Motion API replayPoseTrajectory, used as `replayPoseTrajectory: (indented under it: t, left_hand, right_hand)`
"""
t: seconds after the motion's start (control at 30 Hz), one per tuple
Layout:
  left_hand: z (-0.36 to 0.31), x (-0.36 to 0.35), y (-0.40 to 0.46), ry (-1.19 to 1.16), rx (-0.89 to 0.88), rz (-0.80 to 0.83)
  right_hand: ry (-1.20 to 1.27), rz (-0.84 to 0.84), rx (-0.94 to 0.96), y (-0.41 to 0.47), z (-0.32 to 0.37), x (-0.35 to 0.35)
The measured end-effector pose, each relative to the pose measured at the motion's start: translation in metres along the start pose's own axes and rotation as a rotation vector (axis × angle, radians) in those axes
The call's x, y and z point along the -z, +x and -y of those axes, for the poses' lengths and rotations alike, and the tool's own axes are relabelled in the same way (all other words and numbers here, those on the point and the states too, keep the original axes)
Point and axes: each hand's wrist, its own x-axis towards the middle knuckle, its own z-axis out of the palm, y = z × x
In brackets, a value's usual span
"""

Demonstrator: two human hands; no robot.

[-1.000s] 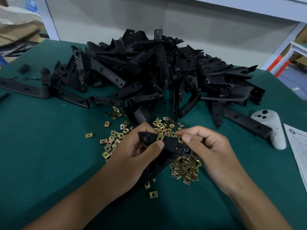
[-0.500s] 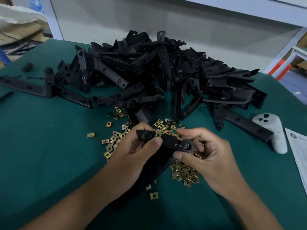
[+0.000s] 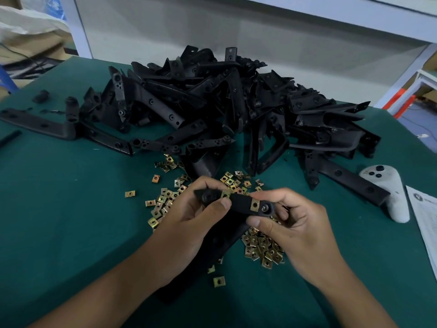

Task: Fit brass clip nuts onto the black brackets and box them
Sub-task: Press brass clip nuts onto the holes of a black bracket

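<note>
I hold one black bracket over the green table, its long leg running down under my left wrist. My left hand grips the bracket's left end, thumb on top. My right hand pinches its right end between thumb and fingers. Two brass clip nuts sit on the bracket's top bar, one near the right end and one by my left thumb. Loose brass clip nuts lie scattered below and around my hands. A big heap of black brackets fills the table behind.
A white handheld controller lies at the right, next to a printed paper sheet at the table's right edge. A single long bracket lies at the far left. Shelving and a wall stand behind the table.
My right thumb has slid off the right clip nut to the bracket's underside, leaving that nut seated and visible. My left hand keeps its grip.
</note>
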Motion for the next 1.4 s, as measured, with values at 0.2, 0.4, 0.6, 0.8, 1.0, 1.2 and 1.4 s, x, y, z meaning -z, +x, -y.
replayPoseTrajectory:
  t: [0.2, 0.4, 0.6, 0.8, 1.0, 1.2, 1.4]
  left_hand:
    - [-0.001, 0.001, 0.001, 0.016, -0.008, -0.023]
    - [-0.004, 0.0, 0.002, 0.104, -0.058, -0.098]
    - [-0.002, 0.002, 0.002, 0.154, -0.106, -0.105]
    - [-0.006, 0.001, 0.001, 0.237, -0.096, -0.108]
    - [-0.013, 0.003, 0.001, 0.211, -0.056, -0.112]
    - [-0.005, 0.002, 0.002, -0.063, 0.133, -0.165]
    - [-0.006, 0.001, 0.003, -0.063, 0.128, -0.161]
  right_hand:
    - [0.103, -0.013, -0.043, 0.003, 0.0, -0.004]
    - [0.112, -0.037, 0.038, 0.004, 0.007, -0.002]
    - [0.141, -0.035, 0.003, 0.003, 0.006, -0.004]
    - [0.162, -0.026, 0.038, 0.002, 0.007, -0.006]
    - [0.084, -0.06, 0.078, 0.002, 0.007, -0.006]
    - [-0.015, -0.123, 0.137, 0.0, 0.005, -0.006]
    - [-0.103, -0.196, 0.193, -0.003, 0.007, -0.008]
